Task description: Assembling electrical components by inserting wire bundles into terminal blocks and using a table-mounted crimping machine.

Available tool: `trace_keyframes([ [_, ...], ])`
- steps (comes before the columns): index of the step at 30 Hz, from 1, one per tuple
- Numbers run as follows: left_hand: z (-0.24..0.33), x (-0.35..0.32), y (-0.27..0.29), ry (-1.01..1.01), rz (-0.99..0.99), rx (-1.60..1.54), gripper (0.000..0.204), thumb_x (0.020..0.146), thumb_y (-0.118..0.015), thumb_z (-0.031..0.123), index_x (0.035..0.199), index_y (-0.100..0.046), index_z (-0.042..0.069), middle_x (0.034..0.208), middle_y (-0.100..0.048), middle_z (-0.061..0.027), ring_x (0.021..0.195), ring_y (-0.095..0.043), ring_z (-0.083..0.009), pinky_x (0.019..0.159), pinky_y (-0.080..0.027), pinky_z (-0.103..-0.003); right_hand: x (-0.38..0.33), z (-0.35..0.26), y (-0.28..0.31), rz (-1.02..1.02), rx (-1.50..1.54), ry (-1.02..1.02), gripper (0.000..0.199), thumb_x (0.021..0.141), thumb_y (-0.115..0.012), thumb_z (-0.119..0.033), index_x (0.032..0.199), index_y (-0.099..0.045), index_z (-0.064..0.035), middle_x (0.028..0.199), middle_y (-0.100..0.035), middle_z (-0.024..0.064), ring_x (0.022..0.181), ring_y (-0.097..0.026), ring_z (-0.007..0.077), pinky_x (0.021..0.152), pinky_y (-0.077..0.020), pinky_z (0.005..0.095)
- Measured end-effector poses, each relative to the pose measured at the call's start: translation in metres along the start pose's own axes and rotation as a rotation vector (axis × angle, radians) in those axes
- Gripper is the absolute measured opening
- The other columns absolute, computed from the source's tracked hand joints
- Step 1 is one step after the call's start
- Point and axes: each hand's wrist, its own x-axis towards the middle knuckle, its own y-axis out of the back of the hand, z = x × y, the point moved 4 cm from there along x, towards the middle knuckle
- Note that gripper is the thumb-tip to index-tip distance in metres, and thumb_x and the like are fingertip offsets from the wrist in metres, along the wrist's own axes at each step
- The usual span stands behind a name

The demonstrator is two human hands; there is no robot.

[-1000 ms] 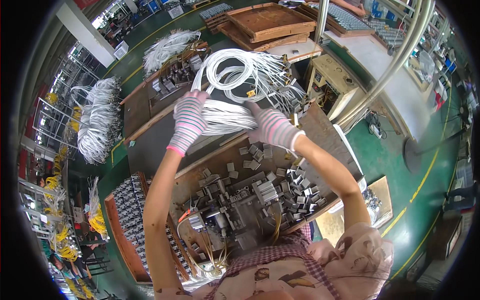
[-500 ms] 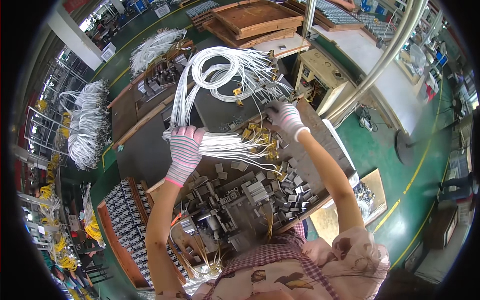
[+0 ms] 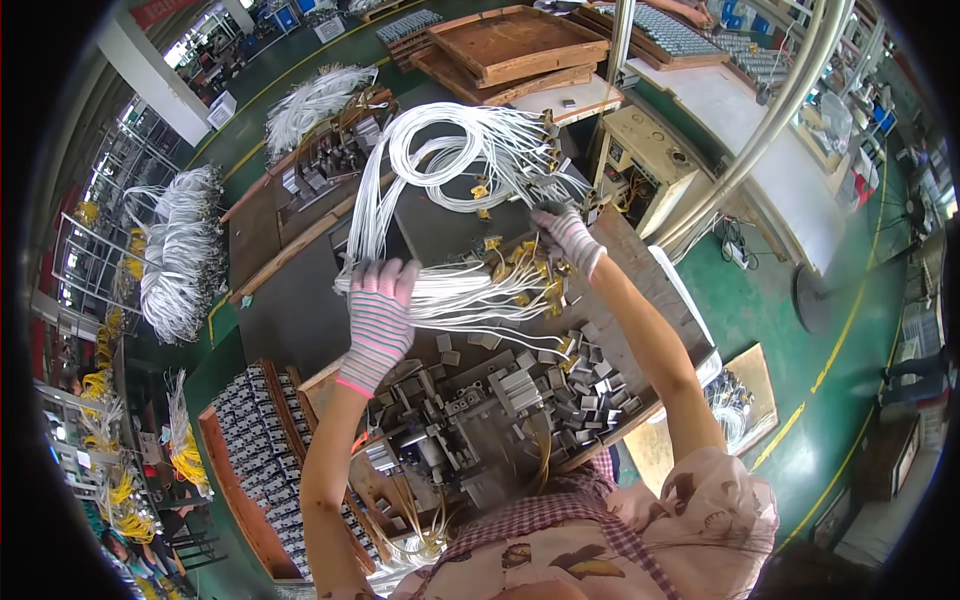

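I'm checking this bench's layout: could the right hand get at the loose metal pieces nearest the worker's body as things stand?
Likely yes: the gloved right hand is near the loose metal pieces, and bare benchtop leaves room beside the yellow-ended white cable bundle.

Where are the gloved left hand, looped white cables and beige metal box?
Gloved left hand (image 3: 380,325), head view: striped back.
Looped white cables (image 3: 399,152), head view: loop's left side.
Beige metal box (image 3: 645,138), head view: top panel.

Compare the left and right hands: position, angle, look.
Left hand lies over the white cables; right hand is by the yellowish connectors, contact unclear. Left hand points mostly forward; right hand angles leftward. Left hand's fingertips look pink; right hand's, dark. Both wear striped gloves.
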Motion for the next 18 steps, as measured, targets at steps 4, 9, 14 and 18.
trace_keyframes([
  [4, 0.067, 0.029, 0.017, -0.18, -0.194, -0.206, 0.076, 0.065, -0.075, 0.025, 0.133, -0.046, 0.005, 0.127, -0.045, -0.0125, 0.124, -0.04, -0.0331, 0.109, -0.029, -0.051, 0.022, 0.021, -0.009, 0.024, -0.158, 0.011, 0.015, 0.092, -0.062, -0.018, 0.097, -0.057, -0.005, 0.062, -0.052, 0.0, 0.04, -0.038, 0.0086, 0.037, -0.0274, 0.0253],
  [9, 0.111, 0.057, -0.045, -0.085, -0.293, -0.229, 0.048, 0.074, -0.068, 0.025, 0.118, -0.058, 0.006, 0.112, -0.056, -0.0085, 0.117, -0.048, -0.0266, 0.101, -0.036, -0.048, 0.004, 0.011, -0.024, -0.01, 0.129, -0.1, 0.014, 0.092, -0.062, -0.017, 0.093, -0.056, -0.0049, 0.059, -0.046, -0.0011, 0.039, -0.033, 0.0091, 0.036, -0.0237, 0.0273],
  [14, 0.124, 0.09, -0.108, -0.097, -0.396, 0.119, 0.016, 0.082, -0.058, 0.021, 0.093, -0.066, 0.011, 0.097, -0.062, -0.0045, 0.096, -0.057, -0.0212, 0.081, -0.046, -0.041, 0.019, 0.02, -0.016, 0.074, -0.193, 0.019, 0.023, 0.092, -0.064, -0.02, 0.106, -0.061, -0.0016, 0.066, -0.053, 0.0002, 0.046, -0.043, 0.01, 0.04, -0.0334, 0.0267],
  [18, 0.124, 0.082, -0.128, -0.126, -0.368, 0.174, 0.016, 0.082, -0.056, 0.014, 0.095, -0.065, 0.011, 0.098, -0.061, -0.0057, 0.093, -0.057, -0.022, 0.072, -0.051, -0.037, 0.023, 0.022, -0.01, 0.029, -0.196, 0.034, 0.033, 0.089, -0.065, -0.025, 0.109, -0.063, 0.0002, 0.074, -0.063, 0.0067, 0.059, -0.059, 0.0192, 0.052, -0.0483, 0.0324],
])
